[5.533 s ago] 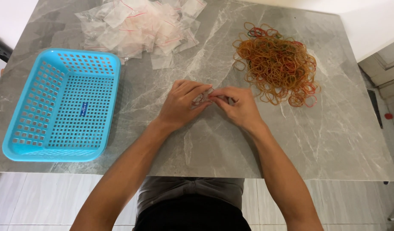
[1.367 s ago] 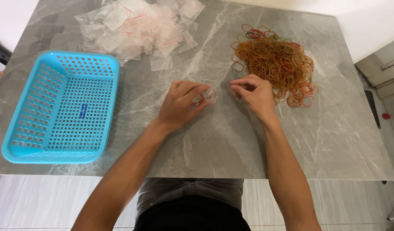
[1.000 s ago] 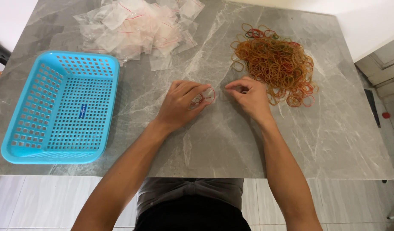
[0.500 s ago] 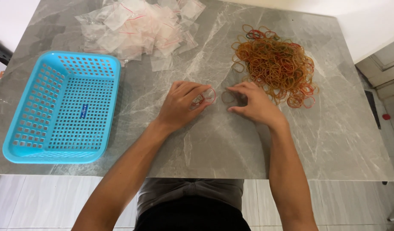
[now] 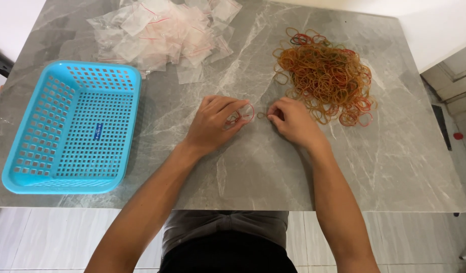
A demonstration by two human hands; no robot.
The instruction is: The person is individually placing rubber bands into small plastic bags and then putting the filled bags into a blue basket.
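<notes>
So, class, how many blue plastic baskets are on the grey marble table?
1: the blue perforated plastic basket sits at the table's left edge, left of the left hand.

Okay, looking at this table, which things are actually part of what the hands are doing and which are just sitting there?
In use:
left hand, holding a small bag with bands in it
right hand, pinching a band
band pile, beside the right hand

Lying about:
bag pile
blue basket
grey table
</notes>
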